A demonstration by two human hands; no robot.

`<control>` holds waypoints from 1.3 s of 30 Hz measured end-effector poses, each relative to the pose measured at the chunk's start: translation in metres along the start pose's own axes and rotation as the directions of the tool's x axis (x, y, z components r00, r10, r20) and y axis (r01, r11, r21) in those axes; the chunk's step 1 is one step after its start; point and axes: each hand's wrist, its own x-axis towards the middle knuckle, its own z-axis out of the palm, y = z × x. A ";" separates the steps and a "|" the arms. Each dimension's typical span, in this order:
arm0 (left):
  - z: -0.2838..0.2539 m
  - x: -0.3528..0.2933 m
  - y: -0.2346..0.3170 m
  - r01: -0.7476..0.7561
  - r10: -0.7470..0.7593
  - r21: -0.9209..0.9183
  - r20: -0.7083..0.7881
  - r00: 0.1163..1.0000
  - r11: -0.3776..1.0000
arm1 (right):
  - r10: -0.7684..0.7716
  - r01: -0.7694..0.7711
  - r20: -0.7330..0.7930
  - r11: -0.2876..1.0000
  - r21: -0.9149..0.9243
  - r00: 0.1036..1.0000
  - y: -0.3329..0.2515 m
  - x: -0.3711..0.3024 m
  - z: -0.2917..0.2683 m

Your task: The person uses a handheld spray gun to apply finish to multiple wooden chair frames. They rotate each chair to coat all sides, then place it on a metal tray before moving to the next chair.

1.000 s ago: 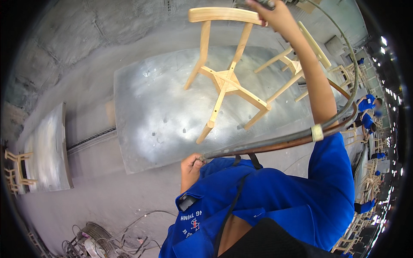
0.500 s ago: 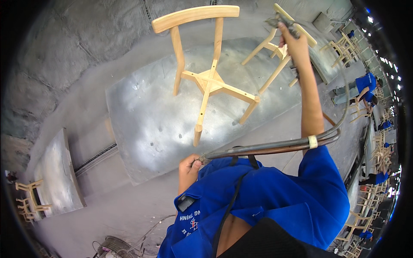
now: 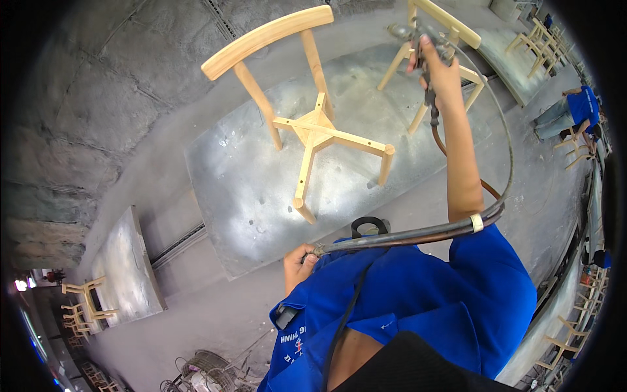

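In my right hand (image 3: 437, 72), raised at the upper right, is a spray gun (image 3: 421, 36), its nozzle toward the left. Hoses (image 3: 411, 236) loop from it around my right forearm and across my front. My left hand (image 3: 300, 264), low and near my body, is closed around the hose bundle's end. A pale wooden chair frame (image 3: 313, 136) without a seat stands on a grey metal-topped platform (image 3: 228, 228) ahead of me. Its curved backrest is at the far side. A second chair frame (image 3: 450, 23) stands behind the spray gun, partly covered by my hand.
Another metal platform (image 3: 127, 261) lies at left, with wooden frames (image 3: 85, 297) beside it. At lower left is a round wire-caged fan (image 3: 212, 372). A co-worker in blue (image 3: 581, 108) bends over a chair at far right. More chairs (image 3: 537, 46) stand at upper right.
The nearer chair frame now sits turned, its backrest tilting down to the left. My right hand with the spray gun has shifted slightly left and lower. The whole view has swung somewhat.
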 end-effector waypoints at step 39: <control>0.488 0.388 -0.018 -0.516 0.020 0.360 0.805 0.593 0.777 | 0.668 -0.536 -0.611 0.729 0.425 0.425 0.169 -0.237 -0.469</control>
